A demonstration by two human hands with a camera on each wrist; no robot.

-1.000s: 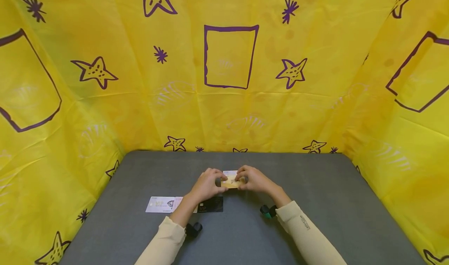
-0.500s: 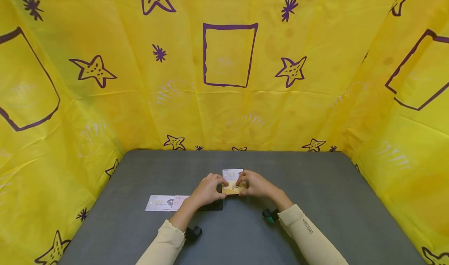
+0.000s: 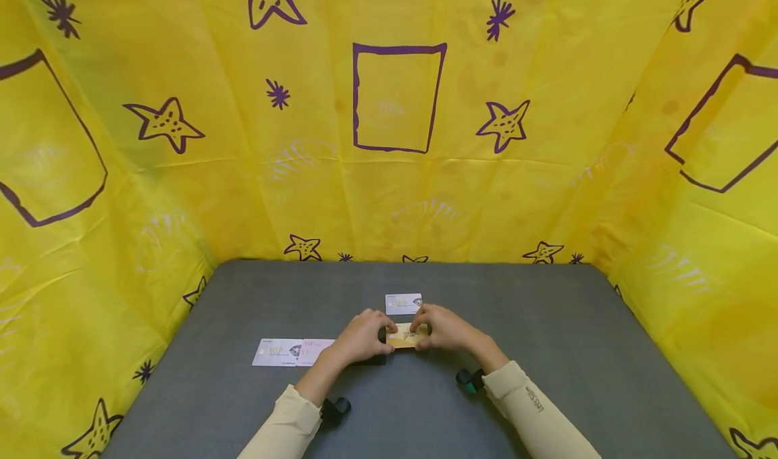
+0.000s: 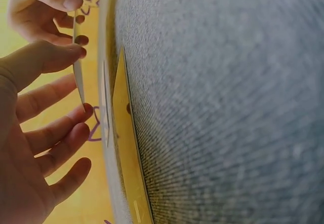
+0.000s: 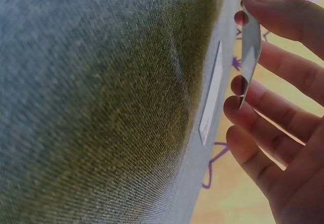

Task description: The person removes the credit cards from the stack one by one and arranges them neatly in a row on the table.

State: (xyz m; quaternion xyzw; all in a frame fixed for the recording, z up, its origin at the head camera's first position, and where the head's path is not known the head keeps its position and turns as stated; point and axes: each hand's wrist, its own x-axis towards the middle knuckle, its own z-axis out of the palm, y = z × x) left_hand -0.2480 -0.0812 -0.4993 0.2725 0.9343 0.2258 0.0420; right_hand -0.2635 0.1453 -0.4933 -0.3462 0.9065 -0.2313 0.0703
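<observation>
The yellow card point(image 3: 406, 336) is coming away from the farther white card point(image 3: 403, 303) toward the near side, so a gap is showing between them. It is hovering above the tabletop point(image 3: 516, 398), its long axis running left to right, its printed face looking upward. Left hand point(image 3: 362, 336) and right hand point(image 3: 451, 328) are pinching its ends.

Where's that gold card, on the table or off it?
Off the table: the left hand and right hand hold the gold card, and both wrist views show a gap beneath it.
</observation>
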